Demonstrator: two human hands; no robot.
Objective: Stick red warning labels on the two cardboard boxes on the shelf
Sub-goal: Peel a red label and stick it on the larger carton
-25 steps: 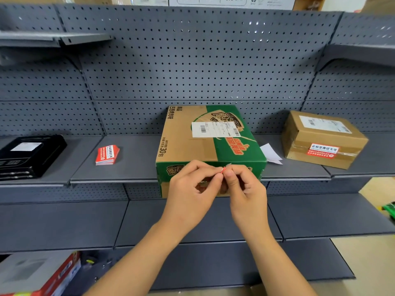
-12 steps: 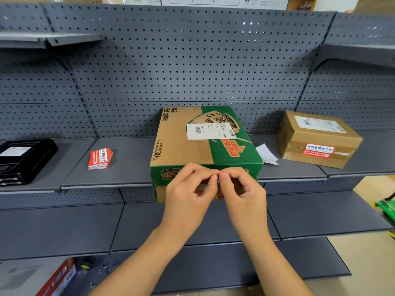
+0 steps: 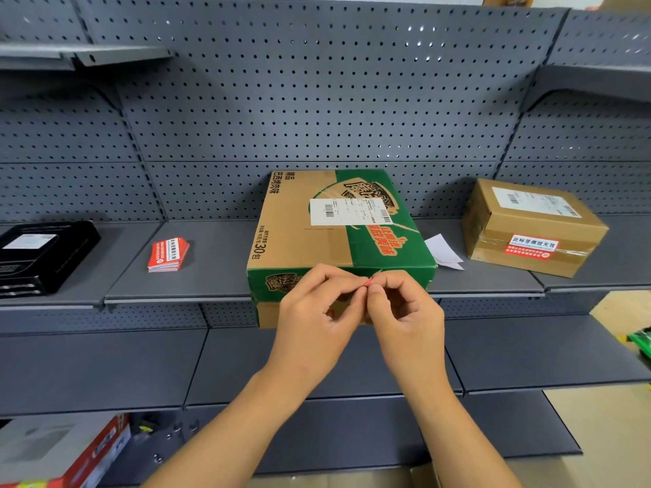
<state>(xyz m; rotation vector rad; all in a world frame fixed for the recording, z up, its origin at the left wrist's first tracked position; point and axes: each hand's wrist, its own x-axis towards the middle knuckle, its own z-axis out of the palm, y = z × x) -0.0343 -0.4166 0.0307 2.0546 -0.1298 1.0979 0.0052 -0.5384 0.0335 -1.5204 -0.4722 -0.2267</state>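
A green and brown cardboard box (image 3: 317,241) with a white shipping label lies on the middle shelf, its front overhanging the edge. Right in front of it, my left hand (image 3: 317,311) and my right hand (image 3: 405,311) pinch a small red label (image 3: 368,282) between their fingertips; most of the label is hidden by my fingers. A plain brown box (image 3: 528,227) sits at the right of the shelf with a red warning label (image 3: 532,246) stuck on its front face. A stack of red labels (image 3: 168,254) lies on the shelf to the left.
Two white backing papers (image 3: 442,253) lie between the boxes. A black device (image 3: 42,255) sits at the far left of the grey shelf (image 3: 176,290). Pegboard wall behind. A lower shelf runs under my hands, and a red and white carton (image 3: 63,452) stands bottom left.
The view has shifted a little to the right. Both hands stay together in front of the green box, still working the small red label between their fingertips.
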